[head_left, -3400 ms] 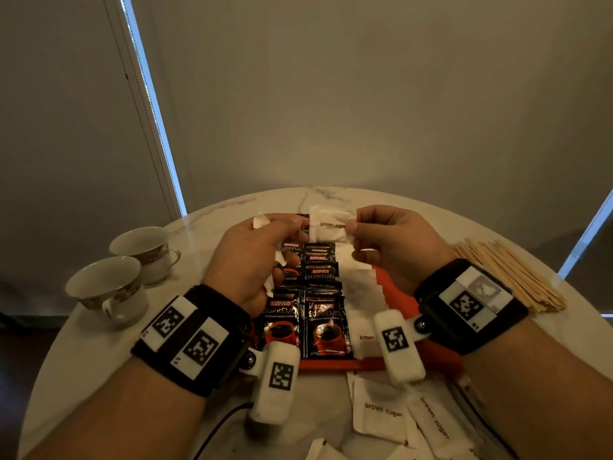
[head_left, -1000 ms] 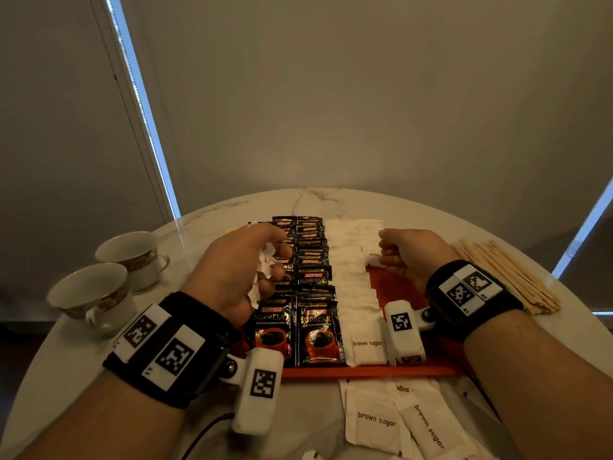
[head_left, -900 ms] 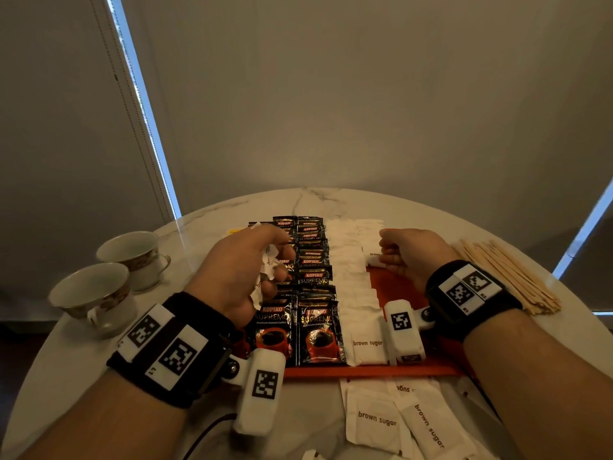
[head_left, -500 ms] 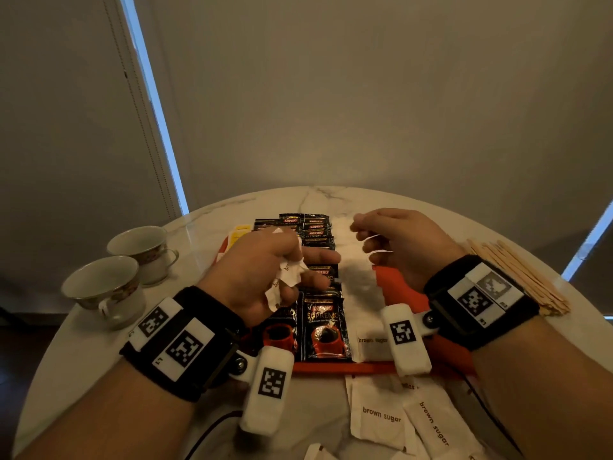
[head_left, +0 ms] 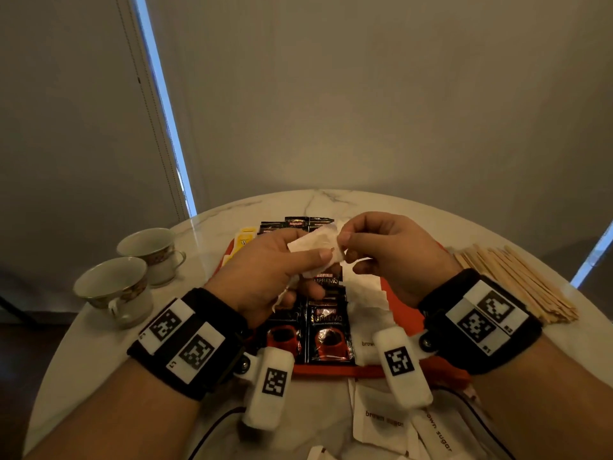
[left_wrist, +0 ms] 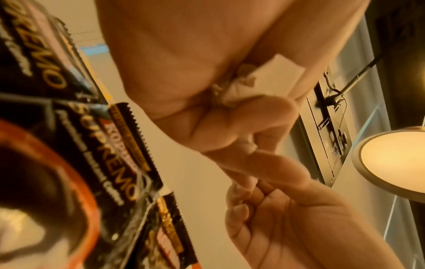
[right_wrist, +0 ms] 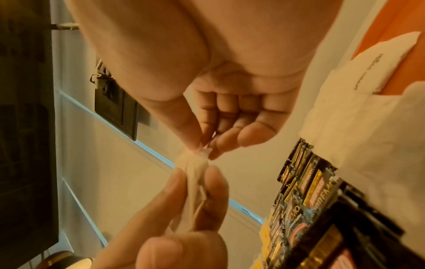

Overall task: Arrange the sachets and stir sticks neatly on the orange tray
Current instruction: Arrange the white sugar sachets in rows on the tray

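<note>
Both hands up over the flat orange plastic tray, at 12 o'clock from me on the round white marble table. Left hand grip clamped on a small bunch of white paper sugar sachets; right hand grip pinched on the top sachet's edge, peeling one off. Tray already carries two columns of black foil coffee sachets, a white sachet column to their right, yellow packets at 10 o'clock. Thin wooden stir sticks lie piled on the table at 2 o'clock, off tray. Loose brown sugar sachets at 6 o'clock. Risks I see: pinch drags two sachets out, or the bunch slips from the left hand and scatters onto the laid rows; wrist rigs hanging low could nudge the near row.
</note>
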A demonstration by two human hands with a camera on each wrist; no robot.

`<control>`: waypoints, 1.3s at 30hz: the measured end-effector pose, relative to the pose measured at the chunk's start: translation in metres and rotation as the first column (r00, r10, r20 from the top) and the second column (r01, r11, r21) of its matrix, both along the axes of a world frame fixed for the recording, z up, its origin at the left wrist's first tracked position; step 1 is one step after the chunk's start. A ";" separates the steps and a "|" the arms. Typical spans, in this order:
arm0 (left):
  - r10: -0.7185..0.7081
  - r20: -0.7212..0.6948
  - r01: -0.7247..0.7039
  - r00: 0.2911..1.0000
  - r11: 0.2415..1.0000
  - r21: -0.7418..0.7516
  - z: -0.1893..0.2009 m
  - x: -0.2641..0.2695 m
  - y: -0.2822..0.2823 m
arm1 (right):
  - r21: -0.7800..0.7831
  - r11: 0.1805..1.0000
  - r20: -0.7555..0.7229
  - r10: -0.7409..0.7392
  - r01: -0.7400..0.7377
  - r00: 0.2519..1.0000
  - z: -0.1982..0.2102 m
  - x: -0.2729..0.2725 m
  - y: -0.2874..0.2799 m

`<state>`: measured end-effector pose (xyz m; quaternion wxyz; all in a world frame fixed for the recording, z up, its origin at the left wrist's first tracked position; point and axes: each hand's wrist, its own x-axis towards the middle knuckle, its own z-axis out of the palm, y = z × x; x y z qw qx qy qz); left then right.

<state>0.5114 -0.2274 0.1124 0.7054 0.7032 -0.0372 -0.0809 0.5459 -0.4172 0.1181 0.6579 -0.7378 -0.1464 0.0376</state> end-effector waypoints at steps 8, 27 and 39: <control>0.052 0.086 -0.061 0.995 0.993 0.099 -0.005 0.002 0.003 | -0.038 0.998 0.042 0.045 -0.044 0.998 0.001 -0.005 0.004; 0.237 0.004 -0.236 0.971 0.967 -0.096 -0.003 0.010 0.007 | 0.096 0.909 -0.240 -0.375 0.406 0.895 -0.007 0.040 -0.045; 0.273 -0.044 -0.276 0.961 0.955 -0.106 -0.002 0.013 0.008 | -0.397 0.832 -0.371 -0.531 0.387 0.762 -0.036 0.065 -0.071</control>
